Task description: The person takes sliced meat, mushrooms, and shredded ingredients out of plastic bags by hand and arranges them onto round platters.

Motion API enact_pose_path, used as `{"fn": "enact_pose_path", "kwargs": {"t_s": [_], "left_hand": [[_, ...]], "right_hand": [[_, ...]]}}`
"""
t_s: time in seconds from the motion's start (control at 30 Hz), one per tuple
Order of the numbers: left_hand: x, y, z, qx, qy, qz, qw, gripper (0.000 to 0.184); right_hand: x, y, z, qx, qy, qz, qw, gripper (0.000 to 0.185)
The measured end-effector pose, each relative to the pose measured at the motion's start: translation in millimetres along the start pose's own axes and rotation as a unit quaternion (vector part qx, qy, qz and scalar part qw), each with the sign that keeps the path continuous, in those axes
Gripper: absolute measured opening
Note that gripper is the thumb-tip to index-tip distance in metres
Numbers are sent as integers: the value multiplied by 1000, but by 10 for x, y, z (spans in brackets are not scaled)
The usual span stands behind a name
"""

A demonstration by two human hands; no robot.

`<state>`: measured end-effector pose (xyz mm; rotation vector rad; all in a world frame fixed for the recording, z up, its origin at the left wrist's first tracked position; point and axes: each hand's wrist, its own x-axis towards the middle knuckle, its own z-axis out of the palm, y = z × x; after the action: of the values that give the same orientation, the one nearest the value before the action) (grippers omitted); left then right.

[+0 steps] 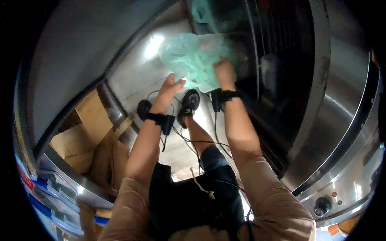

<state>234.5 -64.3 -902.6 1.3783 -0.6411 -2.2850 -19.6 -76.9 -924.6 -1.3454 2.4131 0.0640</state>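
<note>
A crumpled, see-through green plastic bag [183, 52] hangs in front of me, above the tiled floor. Something pale shows through its upper right part, but I cannot make out what. My right hand [225, 73] is closed on the bag's right side, its fingers curled in. At the bag's lower left edge is my left hand [171, 89], thumb and fingers apart; whether it touches the plastic I cannot tell. Both wrists wear black bands with small devices and cables.
On the right stands a steel cabinet [333, 120] with a dark opening and a black knob [322, 206]. Cardboard [86, 132] lies at the left, above blue-lidded clear containers [60, 219]. Black cables [201, 141] dangle between my arms. My shoe [191, 100] is below the bag.
</note>
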Motion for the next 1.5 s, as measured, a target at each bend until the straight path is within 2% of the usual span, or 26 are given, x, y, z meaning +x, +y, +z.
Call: {"fn": "enact_pose_path", "kwargs": {"t_s": [0.07,0.1,0.13,0.17,0.2,0.27,0.3,0.33,0.43,0.47,0.5,0.57,0.63,0.7,0.77,0.83,0.87,0.93,0.97,1.03,1.13,1.23,1.27,1.33,1.43,1.5], "left_hand": [[-127,202,135,-99,43,26,994,46],[-51,173,88,-98,44,24,994,46],[81,148,32,-100,90,37,990,40],[155,98,-17,-103,136,50,984,34],[135,159,-23,-106,136,48,984,34],[71,377,8,-197,69,198,958,26],[167,352,-139,-148,46,172,973,25],[122,394,-193,-150,47,172,972,25],[-59,443,-183,32,56,70,995,30],[-74,364,-82,312,152,203,916,36],[-102,307,-28,551,235,311,738,41],[-237,665,386,545,189,328,748,42],[-121,779,848,552,101,376,737,40],[202,624,1051,565,58,402,719,38],[479,419,1144,689,-50,266,673,35],[425,521,1127,684,-78,197,698,33],[361,581,1082,681,-107,124,714,31],[292,416,826,675,-66,144,721,28],[280,299,674,594,-32,184,782,28],[226,356,443,510,2,225,830,28],[89,649,257,399,26,188,897,30],[48,923,280,277,-94,111,950,51],[112,951,406,276,-94,111,950,51],[266,938,715,286,199,362,865,46],[630,824,927,445,264,324,792,34],[812,823,825,379,243,272,851,29]], "right_hand": [[154,178,81,108,48,-17,993,45],[187,133,5,-136,51,-67,987,23],[243,208,32,-137,49,-65,987,23],[321,279,39,14,15,23,1000,28],[252,246,-64,66,105,-3,992,28],[112,163,-290,148,277,-80,946,28],[47,-12,-493,377,245,37,892,30],[0,-164,-648,579,196,152,776,32],[-28,-385,-818,630,204,267,700,35],[-37,-349,-815,635,209,268,694,35],[-52,-344,-759,599,245,216,731,36],[-109,-319,-695,560,279,164,763,36],[-159,-306,-665,350,300,123,879,36],[-265,-367,-735,385,247,132,879,35],[-314,-438,-911,415,198,138,877,34],[-360,-455,-1058,629,96,105,764,31],[-363,-439,-1055,627,96,106,766,31],[-331,-489,-990,697,114,23,708,32],[-354,-516,-975,700,113,25,704,32],[-393,-622,-1047,621,94,-36,777,37],[-339,-745,-1139,688,88,-42,720,39],[-395,-834,-1269,675,76,6,734,34],[-386,-834,-1278,674,75,6,734,34],[-407,-731,-1188,609,19,-3,793,31],[-418,-613,-890,518,71,-48,851,35],[-447,-541,-659,475,131,-41,869,36]]}}
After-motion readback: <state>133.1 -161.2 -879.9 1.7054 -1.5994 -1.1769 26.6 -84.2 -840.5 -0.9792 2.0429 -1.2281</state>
